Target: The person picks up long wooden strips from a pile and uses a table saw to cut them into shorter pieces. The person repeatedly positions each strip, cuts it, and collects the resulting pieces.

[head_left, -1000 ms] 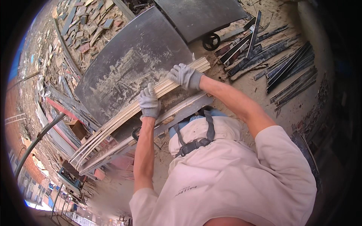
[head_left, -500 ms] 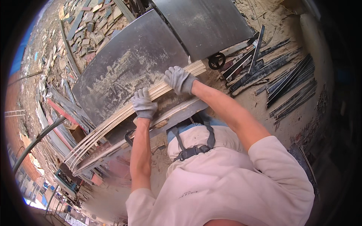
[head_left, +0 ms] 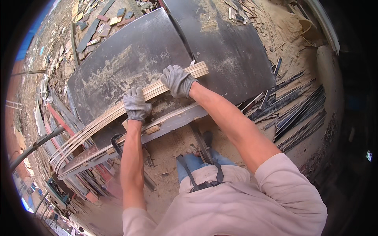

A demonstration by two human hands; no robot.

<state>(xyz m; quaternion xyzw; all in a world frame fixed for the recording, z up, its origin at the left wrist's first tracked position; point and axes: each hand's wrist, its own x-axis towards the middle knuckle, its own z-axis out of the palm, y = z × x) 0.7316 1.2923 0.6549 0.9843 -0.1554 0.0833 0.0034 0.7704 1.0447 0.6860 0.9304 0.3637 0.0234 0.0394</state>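
A bundle of long, thin plywood strips (head_left: pixel 106 112) lies slantwise across a dark metal machine table (head_left: pixel 157 33), its far-left end overhanging and fanned apart. My left hand (head_left: pixel 136 103), in a grey knit glove, is closed over the bundle near its middle. Closer to the right end, my right hand (head_left: pixel 177 80) in a matching glove grips the same strips. Just beyond that end, a small pale pointed piece (head_left: pixel 193 62) stands at the slot between the two table sections. My fingertips are curled over the strips' far side.
The right table section (head_left: pixel 224 51) bears sawdust and small offcuts. A black curved clamp (head_left: pixel 116 144) sits on the wooden board along the near edge. Dark-faced strips (head_left: pixel 303 114) are piled on the sandy ground at right. Wood scraps (head_left: pixel 104 29) cover the ground at far left.
The right table section has slid toward me and now hides the handwheel seen earlier. The view has shifted a little. Both hands keep about the same hold on the strips.
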